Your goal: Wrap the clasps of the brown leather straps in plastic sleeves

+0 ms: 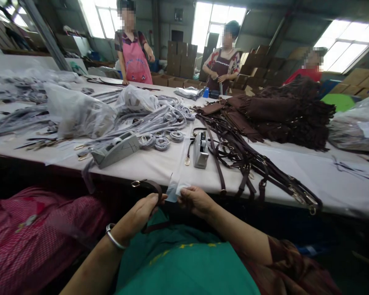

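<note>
My left hand (148, 206) is closed around a dark brown strap (155, 186), whose end with a gold clasp sticks out to the left. A lower stretch of the strap hangs beneath the hand. Just to the right, my right hand (198, 200) pinches a thin clear plastic strip (176, 189) at the table's front edge. Behind it a grey tape dispenser (200, 153) stands on the white table (160, 164). A second grey tape dispenser (117, 150) lies further left, near several rolled grey straps (162, 142).
Brown straps with gold clasps (246, 164) spread to the right, partly over the table's edge. Beyond them is a heap of dark brown fringed pieces (276, 116). Plastic-wrapped bundles (80, 112) cover the left. Two people in aprons stand across the table; another is at the far right.
</note>
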Demonstrator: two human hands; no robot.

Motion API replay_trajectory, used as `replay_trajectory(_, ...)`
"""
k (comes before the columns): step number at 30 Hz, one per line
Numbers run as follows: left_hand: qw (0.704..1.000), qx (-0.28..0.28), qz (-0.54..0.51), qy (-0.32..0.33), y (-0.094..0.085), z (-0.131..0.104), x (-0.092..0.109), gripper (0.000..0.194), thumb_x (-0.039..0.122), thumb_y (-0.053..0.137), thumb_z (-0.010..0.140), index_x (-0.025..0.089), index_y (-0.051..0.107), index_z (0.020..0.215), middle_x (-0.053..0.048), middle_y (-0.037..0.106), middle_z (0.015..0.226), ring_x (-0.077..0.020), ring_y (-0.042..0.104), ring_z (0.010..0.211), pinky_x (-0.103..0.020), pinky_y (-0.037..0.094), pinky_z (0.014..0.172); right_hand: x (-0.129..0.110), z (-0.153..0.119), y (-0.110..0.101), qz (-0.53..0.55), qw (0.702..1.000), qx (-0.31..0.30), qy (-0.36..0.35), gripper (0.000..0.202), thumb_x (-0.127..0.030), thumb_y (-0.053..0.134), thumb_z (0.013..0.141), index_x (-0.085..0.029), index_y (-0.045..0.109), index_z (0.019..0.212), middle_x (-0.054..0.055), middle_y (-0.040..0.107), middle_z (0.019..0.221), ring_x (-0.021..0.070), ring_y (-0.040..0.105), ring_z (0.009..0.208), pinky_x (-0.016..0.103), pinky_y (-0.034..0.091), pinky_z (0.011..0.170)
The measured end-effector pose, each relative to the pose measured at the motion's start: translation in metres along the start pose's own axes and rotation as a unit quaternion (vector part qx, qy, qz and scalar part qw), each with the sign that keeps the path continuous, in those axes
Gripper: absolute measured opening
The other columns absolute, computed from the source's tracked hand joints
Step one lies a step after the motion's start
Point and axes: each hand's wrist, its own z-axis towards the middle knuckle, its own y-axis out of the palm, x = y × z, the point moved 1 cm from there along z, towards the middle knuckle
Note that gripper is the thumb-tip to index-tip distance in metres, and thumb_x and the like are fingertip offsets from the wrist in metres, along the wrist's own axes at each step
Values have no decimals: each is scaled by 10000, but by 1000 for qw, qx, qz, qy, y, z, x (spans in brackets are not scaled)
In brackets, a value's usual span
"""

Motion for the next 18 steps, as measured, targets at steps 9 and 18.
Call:
replay_trajectory(9, 980, 95, 171, 45, 15, 8, 6, 212, 382, 624, 840, 188, 666, 916, -30, 692, 805, -207, 628, 736, -310, 458, 673, -17, 2, 6, -54, 995, -74, -29, 466, -403, 802, 726, -120, 723, 1088, 92, 721, 825, 147, 627, 725, 193, 431, 526)
replay_trajectory(18, 931, 112, -346, 26, 5, 21, 30, 260, 288, 795, 734, 127, 649, 877, -45, 680, 754, -125, 607, 607, -242, 531, 576, -24, 9, 19, -185, 969, -158, -50, 379, -445, 831, 661, -119, 773, 847, 59, 713, 859, 181, 624, 858, 306, 469, 819)
